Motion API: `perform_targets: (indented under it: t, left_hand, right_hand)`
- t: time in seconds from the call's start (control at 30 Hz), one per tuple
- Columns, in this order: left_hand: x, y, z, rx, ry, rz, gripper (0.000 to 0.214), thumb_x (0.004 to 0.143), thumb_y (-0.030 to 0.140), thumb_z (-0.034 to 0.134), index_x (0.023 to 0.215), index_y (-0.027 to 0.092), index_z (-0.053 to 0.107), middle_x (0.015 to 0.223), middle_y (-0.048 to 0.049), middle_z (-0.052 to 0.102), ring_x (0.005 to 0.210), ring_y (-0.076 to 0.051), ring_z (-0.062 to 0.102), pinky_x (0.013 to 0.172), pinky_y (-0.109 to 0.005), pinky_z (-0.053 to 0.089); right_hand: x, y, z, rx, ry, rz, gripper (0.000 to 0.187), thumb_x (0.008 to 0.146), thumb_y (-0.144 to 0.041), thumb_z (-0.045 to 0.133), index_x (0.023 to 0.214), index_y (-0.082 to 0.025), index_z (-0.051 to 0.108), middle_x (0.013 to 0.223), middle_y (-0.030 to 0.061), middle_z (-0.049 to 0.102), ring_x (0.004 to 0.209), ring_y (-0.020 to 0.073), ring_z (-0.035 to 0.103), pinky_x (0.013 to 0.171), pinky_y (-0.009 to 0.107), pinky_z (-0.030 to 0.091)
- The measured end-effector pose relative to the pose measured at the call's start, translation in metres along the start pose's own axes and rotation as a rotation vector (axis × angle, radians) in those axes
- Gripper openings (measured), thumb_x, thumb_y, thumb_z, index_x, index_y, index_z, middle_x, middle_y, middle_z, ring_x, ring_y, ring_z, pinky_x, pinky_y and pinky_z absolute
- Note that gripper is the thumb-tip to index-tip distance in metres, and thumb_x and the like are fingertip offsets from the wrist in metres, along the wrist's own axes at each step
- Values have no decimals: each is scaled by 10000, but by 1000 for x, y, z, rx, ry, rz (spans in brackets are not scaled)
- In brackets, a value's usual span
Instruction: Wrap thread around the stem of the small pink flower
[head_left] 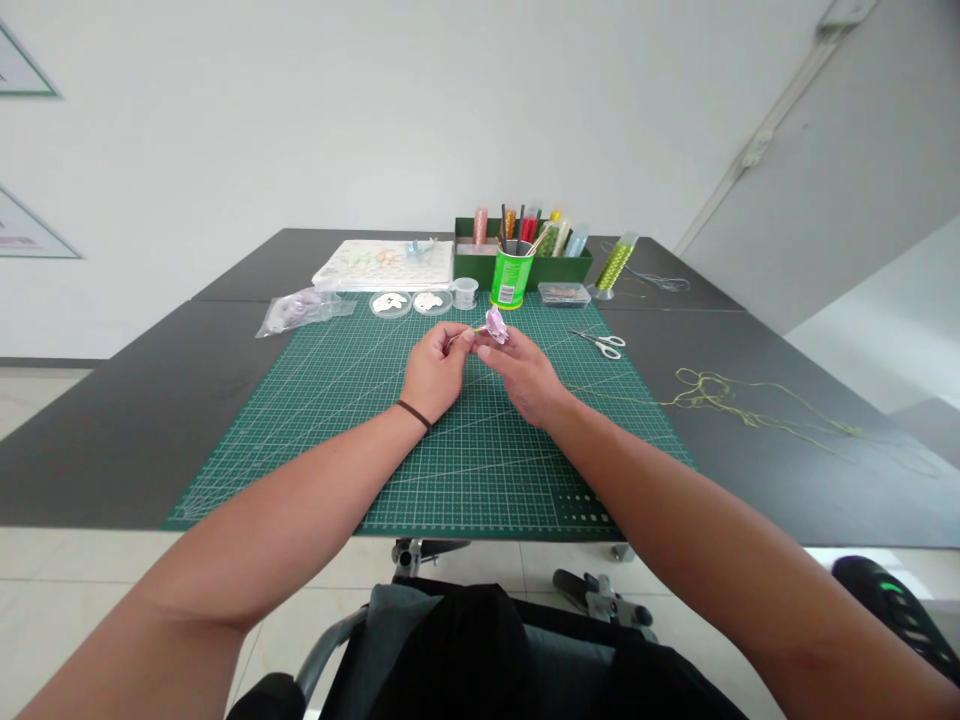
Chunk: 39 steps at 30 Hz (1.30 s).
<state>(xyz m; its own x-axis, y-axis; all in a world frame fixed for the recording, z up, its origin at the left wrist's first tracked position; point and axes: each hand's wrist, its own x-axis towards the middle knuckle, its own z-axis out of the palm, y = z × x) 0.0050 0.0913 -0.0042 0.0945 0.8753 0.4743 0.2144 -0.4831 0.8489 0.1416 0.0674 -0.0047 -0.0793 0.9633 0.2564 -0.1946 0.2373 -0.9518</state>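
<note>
My left hand (439, 370) pinches the thin stem of a small lilac flower (496, 325) above the green cutting mat (420, 470). The flower head points up and to the right. Close beside it, my right hand (529, 375) is curled with its thumb near the stem, and its fingers are partly hidden behind the bloom. A yellow-green thread (709, 390) runs from beneath the right hand to a loose tangle on the dark table. This hand seems closed on the thread, though the exact grip is hidden. A bit of yellow-green shows on the stem between the hands.
White-handled scissors (607, 345) lie right of the hands. Behind stand a green can (512, 275) of tools, a green box (472, 265) of bead tubes, a tilted thread tube (616, 265) and shallow dishes (391, 304). Farther left are a plastic bag (300, 308) and a white tray (360, 262).
</note>
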Motion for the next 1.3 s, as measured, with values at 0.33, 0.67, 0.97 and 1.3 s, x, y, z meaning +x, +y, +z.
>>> perform_targets:
  t: [0.33, 0.67, 0.97, 1.3]
  left_hand:
    - [-1, 1, 3, -5, -8, -22, 185, 867, 309, 617, 915, 157, 709, 832, -32, 696, 670, -101, 574, 661, -253, 468]
    - [-2, -2, 5, -100, -65, -72, 235, 850, 378, 631, 934, 175, 715, 867, -37, 721, 694, -110, 589, 681, -266, 480]
    - [-1, -1, 5, -570, -230, -302, 291, 751, 374, 717, 963, 175, 704, 643, 38, 542, 473, -40, 367, 438, -200, 292]
    - [2, 4, 0, -604, -307, -431, 292, 703, 312, 742, 950, 159, 708, 663, 34, 550, 470, -30, 389, 418, -193, 302]
  right_hand:
    - [-1, -7, 8, 320, 146, 269, 392, 605, -389, 834, 914, -230, 653, 578, -110, 418, 448, 27, 297, 386, 176, 245]
    - [0, -8, 6, 264, 211, 230, 341, 638, -388, 809, 869, -207, 635, 507, -128, 295, 419, 35, 196, 373, 211, 148]
    - [1, -12, 1, 222, 182, 240, 341, 667, -428, 790, 866, -214, 615, 478, -139, 257, 395, 33, 188, 366, 204, 150]
    - [2, -10, -5, 160, 178, 246, 374, 618, -447, 815, 831, -205, 627, 452, -132, 285, 401, 34, 183, 372, 215, 119]
